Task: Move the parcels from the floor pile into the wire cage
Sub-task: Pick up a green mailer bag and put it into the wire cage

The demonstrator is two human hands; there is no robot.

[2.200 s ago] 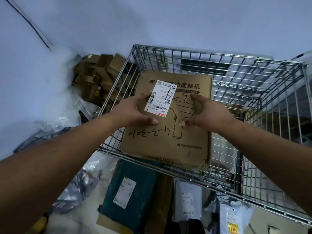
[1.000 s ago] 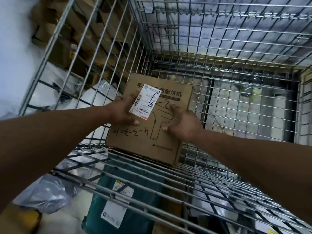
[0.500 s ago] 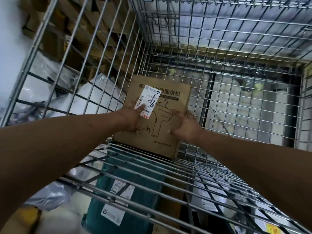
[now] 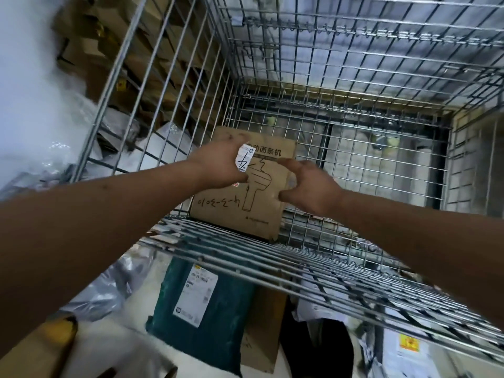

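Flat cartons [image 4: 81, 47] by white wall [image 4: 24, 85], upper L.

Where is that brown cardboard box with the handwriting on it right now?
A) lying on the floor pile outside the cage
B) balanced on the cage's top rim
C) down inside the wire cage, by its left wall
C: the cardboard box is below the near rim of the wire cage, with mesh walls rising left of it and behind it.

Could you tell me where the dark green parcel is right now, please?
The dark green parcel lies on the floor outside the wire cage, lower centre of the head view, between a grey bag and brown cardboard.
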